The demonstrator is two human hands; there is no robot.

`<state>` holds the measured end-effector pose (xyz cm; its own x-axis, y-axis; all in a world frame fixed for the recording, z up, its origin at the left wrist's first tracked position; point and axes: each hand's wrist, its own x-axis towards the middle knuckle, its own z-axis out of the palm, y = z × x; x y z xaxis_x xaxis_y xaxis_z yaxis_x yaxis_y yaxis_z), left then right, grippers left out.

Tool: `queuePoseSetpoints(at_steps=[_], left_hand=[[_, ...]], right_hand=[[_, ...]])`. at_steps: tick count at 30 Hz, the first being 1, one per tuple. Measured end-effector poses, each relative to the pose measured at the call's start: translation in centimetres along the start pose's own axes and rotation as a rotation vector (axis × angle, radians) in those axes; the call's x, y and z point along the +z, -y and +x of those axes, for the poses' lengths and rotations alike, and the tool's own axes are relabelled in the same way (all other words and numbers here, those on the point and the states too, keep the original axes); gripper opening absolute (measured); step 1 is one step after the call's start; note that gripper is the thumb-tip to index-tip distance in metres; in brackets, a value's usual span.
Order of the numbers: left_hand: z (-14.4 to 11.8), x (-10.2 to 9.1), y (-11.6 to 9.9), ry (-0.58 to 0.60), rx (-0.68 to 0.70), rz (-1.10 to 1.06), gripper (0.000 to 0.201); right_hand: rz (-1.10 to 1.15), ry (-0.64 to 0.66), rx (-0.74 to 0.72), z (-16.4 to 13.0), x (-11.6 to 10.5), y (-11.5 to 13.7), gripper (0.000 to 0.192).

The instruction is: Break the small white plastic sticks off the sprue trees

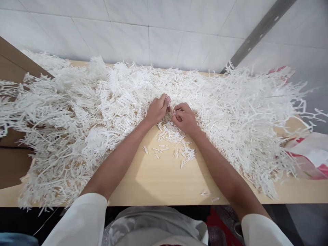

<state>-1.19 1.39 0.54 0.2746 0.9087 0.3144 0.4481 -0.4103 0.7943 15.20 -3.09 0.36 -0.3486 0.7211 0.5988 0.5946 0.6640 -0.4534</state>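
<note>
My left hand (159,108) and my right hand (185,117) are close together over the middle of the table, fingers curled into pinches. Between the fingertips there seems to be a bit of white, too small to name. Just below them lies a small pile of short white plastic sticks (171,132), with a looser cluster (188,153) nearer to me. Around both hands spreads a thick heap of white branching plastic strands (133,89), which runs along the table to the left and right.
The pale wooden table (151,181) stands against a tiled wall (164,41). Brown cardboard boxes (15,160) are at the left. A white and red plastic bag (311,152) lies at the right edge, and a grey metal post (258,32) rises behind the heap.
</note>
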Motion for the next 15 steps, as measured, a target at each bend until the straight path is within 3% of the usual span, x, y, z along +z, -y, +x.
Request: queuePoseSetpoints(at_steps=[5, 7, 11, 15], left_hand=[[-0.46, -0.40, -0.51, 0.036, 0.065, -0.086, 0.026], [-0.47, -0.49, -0.47, 0.054, 0.081, -0.084, 0.028], [-0.38, -0.53, -0.34, 0.038, 0.123, -0.058, 0.031], [-0.55, -0.47, -0.42, -0.012, 0.141, -0.042, 0.038]], right_hand=[[0.080, -0.116, 0.205, 0.53, 0.16, -0.70, 0.013], [0.156, -0.069, 0.243, 0.57, 0.14, -0.73, 0.026], [0.132, 0.069, 0.211, 0.57, 0.16, -0.67, 0.026], [0.041, 0.126, 0.127, 0.51, 0.44, -0.87, 0.029]])
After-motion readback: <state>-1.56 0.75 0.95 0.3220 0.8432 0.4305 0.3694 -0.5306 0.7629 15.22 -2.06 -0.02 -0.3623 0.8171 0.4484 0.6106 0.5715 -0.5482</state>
